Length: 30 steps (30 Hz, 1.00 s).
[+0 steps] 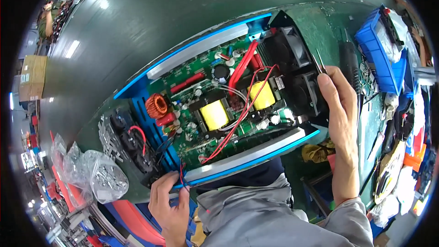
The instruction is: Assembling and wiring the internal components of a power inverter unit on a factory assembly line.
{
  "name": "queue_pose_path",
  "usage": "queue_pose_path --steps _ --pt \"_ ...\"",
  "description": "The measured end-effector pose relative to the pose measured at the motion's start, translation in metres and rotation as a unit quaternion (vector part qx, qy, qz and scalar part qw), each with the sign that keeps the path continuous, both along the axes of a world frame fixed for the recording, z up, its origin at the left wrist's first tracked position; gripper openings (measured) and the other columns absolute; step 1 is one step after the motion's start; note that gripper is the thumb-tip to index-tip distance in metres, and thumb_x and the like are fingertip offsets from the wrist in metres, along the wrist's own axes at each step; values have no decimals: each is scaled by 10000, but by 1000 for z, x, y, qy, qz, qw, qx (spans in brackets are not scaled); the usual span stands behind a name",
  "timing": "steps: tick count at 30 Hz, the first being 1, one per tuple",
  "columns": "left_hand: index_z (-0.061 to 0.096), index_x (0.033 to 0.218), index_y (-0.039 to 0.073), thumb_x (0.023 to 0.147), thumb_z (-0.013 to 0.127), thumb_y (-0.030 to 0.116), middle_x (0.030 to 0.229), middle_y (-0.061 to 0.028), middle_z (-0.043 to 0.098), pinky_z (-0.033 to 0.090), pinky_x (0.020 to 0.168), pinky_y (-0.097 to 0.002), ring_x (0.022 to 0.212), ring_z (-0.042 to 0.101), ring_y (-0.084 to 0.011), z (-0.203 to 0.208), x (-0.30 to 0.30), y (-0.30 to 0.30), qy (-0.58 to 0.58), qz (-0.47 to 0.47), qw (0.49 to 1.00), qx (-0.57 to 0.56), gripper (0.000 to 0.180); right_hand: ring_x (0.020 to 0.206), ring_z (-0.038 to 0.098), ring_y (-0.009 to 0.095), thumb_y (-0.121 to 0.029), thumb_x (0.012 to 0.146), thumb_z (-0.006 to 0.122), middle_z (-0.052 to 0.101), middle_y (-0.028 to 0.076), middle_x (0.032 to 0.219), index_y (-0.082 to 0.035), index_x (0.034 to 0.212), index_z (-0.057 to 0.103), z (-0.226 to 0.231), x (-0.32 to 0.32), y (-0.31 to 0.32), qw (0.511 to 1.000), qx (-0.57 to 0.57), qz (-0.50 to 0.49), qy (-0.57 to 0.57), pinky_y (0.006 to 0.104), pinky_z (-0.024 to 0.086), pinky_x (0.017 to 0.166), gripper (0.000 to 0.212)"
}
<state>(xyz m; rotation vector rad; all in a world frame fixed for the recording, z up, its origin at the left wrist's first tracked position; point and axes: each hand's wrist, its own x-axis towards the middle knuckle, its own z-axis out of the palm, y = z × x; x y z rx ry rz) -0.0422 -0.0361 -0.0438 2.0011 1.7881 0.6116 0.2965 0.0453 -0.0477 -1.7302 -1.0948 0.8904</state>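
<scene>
**One stiff blue case, many delicate parts**

We find the case open and slanted across the green workbench, its near side close to the bench edge. Our right hand is closed on what look like tweezers, beside the end with two black fans. Our left hand curls at the near left corner, where a thin red wire runs down to the thumb; we cannot tell whether the fingers pinch it.

We judge the unit heavy: two yellow transformers, a copper coil and silver metal bars crowd it. The long walls look rigid and (with that glossy blue finish) perhaps slippery, so we would lift with both palms under the two long sides. We would keep our fingers off the circuit board, likely the fragile part, and never pull on the thick red leads, which look flexible but are poor handles.
</scene>
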Motion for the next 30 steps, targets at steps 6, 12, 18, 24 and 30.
queue_pose_path --steps 6,12,18,24,30 --pt "679 1053 -24 733 665 -117 1032 -169 726 534 871 -390 939 692 -340 5 5 1 54 8 998 -15 334 744 365 32 -288 1026 626 461 -68 805 -8 1075 647 -6 -1 0 999 -6 -25 35 219 273 639 285" --pt "697 1045 -27 754 698 -79 1037 -165 734 532 875 -386 950 696 -346 6 4 3 85 -7 996 -32 296 748 381 30 -285 1012 646 490 -71 827 6 1101 646 -2 0 -2 997 -20 -32 70 213 286 646 305" --pt "703 1046 -27 755 725 -35 1057 -169 744 541 886 -394 966 706 -344 4 6 6 90 -12 995 -28 292 771 443 32 -215 955 726 559 -49 859 18 1155 632 -3 4 2 996 -23 0 84 199 340 674 322" --pt "709 1003 -30 704 676 -65 1022 -168 749 551 857 -399 939 713 -343 3 4 10 53 -10 998 -20 303 982 574 102 -286 982 612 666 47 1041 43 1211 627 8 3 26 987 -82 38 130 234 425 903 401" --pt "726 1010 -15 742 708 -4 992 -160 746 560 803 -389 889 718 -333 0 0 20 32 -36 999 -11 269 774 575 63 -343 990 596 637 -14 856 -8 1097 668 -3 7 44 982 -47 8 185 197 416 697 359"
